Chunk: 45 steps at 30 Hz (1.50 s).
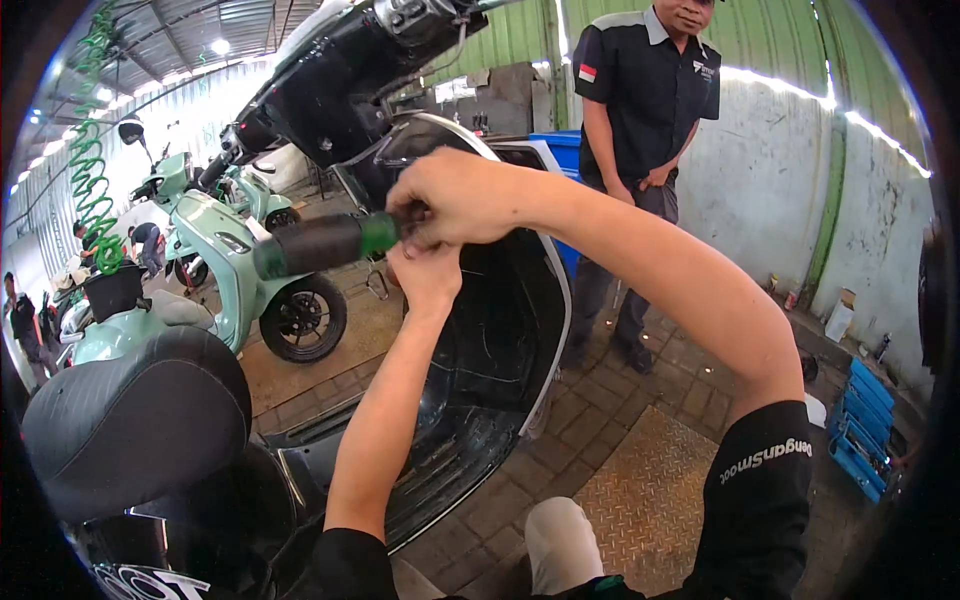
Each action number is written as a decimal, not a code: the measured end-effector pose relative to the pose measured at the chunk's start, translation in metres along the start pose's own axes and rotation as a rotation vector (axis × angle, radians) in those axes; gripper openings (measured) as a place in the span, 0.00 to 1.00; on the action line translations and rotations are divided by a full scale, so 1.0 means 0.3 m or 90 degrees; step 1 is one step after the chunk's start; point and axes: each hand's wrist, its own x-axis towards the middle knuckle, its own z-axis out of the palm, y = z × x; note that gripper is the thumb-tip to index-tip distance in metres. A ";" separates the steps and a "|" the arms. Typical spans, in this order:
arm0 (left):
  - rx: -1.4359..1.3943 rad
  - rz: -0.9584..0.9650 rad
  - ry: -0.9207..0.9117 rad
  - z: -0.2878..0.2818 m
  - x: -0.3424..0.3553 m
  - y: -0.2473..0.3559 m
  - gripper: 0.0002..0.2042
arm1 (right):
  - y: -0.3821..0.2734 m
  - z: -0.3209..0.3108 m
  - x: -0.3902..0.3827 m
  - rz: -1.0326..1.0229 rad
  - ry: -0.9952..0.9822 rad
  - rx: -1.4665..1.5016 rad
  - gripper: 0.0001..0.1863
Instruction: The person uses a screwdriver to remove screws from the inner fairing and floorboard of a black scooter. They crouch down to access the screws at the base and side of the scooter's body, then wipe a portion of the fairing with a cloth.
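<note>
Both my hands meet in front of the black scooter's inner leg shield [490, 320]. A screwdriver [320, 245] with a thick, dark handle, green at both ends, points left from them. My right hand [455, 195] reaches over from the right, its fingers curled at the handle's right end. Just beneath it, touching it, is my left hand [430, 275], closed at the same end, with most of its fingers hidden. The tool's shaft and tip do not show. Above my hands rises the scooter's dark handlebar section [330, 100].
The scooter's black seat [140, 420] fills the lower left. Mint-green scooters [215, 240] stand beyond it. A person [650, 110] in a dark shirt stands at the back right. An open blue toolbox [860, 430] lies right, past a rusty metal plate [650, 500].
</note>
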 end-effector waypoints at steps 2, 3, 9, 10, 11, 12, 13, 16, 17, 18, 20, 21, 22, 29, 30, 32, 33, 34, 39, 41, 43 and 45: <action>0.042 -0.032 -0.016 -0.007 0.014 0.012 0.13 | 0.007 0.015 0.013 -0.001 0.031 -0.034 0.16; 0.081 -0.049 -0.027 -0.008 0.027 0.017 0.13 | 0.013 0.014 0.017 -0.012 0.063 -0.080 0.16; -0.165 -0.040 -0.148 -0.026 -0.029 -0.022 0.10 | -0.006 0.045 -0.025 0.102 0.086 -0.025 0.11; -0.119 -0.044 -0.141 -0.034 -0.011 -0.014 0.09 | -0.021 0.034 -0.020 0.102 0.075 -0.033 0.11; -0.071 -0.050 -0.135 -0.043 -0.002 -0.007 0.09 | -0.034 0.023 -0.022 0.099 0.053 -0.053 0.11; -0.007 -0.043 -0.124 -0.049 -0.008 -0.001 0.08 | -0.046 0.014 -0.024 0.094 0.031 -0.072 0.11; -0.017 -0.043 -0.105 -0.047 -0.008 0.008 0.08 | -0.055 0.003 -0.020 0.087 0.014 -0.083 0.11; 0.004 -0.081 -0.084 -0.033 -0.019 0.004 0.13 | -0.037 0.019 -0.022 -0.008 0.033 -0.185 0.12; 0.005 -0.080 -0.070 -0.044 -0.021 -0.022 0.13 | -0.047 0.027 -0.017 -0.020 0.024 -0.185 0.12; 0.092 -0.050 -0.079 -0.053 -0.023 -0.054 0.13 | -0.059 0.037 -0.016 -0.005 0.016 -0.196 0.12; 0.073 -0.044 -0.075 -0.030 -0.043 -0.080 0.12 | -0.084 0.034 -0.036 0.053 -0.027 -0.205 0.18; 0.067 -0.047 -0.069 -0.042 -0.061 -0.090 0.12 | -0.087 0.048 -0.039 0.052 -0.035 -0.209 0.18; 0.315 0.087 -0.086 -0.052 -0.084 -0.084 0.11 | -0.086 0.056 -0.050 0.053 -0.038 -0.194 0.16; 0.039 -0.033 -0.118 -0.046 -0.046 -0.100 0.11 | -0.093 0.105 -0.056 0.072 0.050 -0.168 0.15; 0.053 0.031 -0.101 -0.038 -0.037 -0.092 0.11 | -0.091 0.104 -0.057 0.081 0.087 -0.148 0.15; 0.060 -0.023 -0.099 -0.028 -0.032 -0.046 0.11 | -0.085 0.101 -0.052 0.082 0.074 -0.164 0.16; 0.071 -0.070 -0.096 -0.025 -0.029 -0.036 0.11 | -0.080 0.095 -0.045 0.076 0.065 -0.180 0.16; 0.072 -0.075 -0.092 -0.025 -0.027 -0.063 0.11 | -0.069 0.095 -0.041 0.033 0.078 -0.224 0.16; -0.055 -0.041 -0.056 -0.038 -0.066 -0.045 0.10 | -0.074 0.103 -0.017 0.107 -0.026 -0.154 0.11; -0.062 -0.088 -0.084 -0.047 -0.075 0.005 0.10 | -0.064 0.090 -0.021 0.076 -0.070 -0.155 0.11; -0.035 -0.159 -0.173 -0.086 -0.057 -0.002 0.08 | -0.063 0.090 -0.003 0.078 -0.086 -0.139 0.12; -0.096 -0.106 -0.122 -0.093 -0.043 -0.009 0.08 | -0.076 0.095 0.015 0.074 -0.075 -0.127 0.11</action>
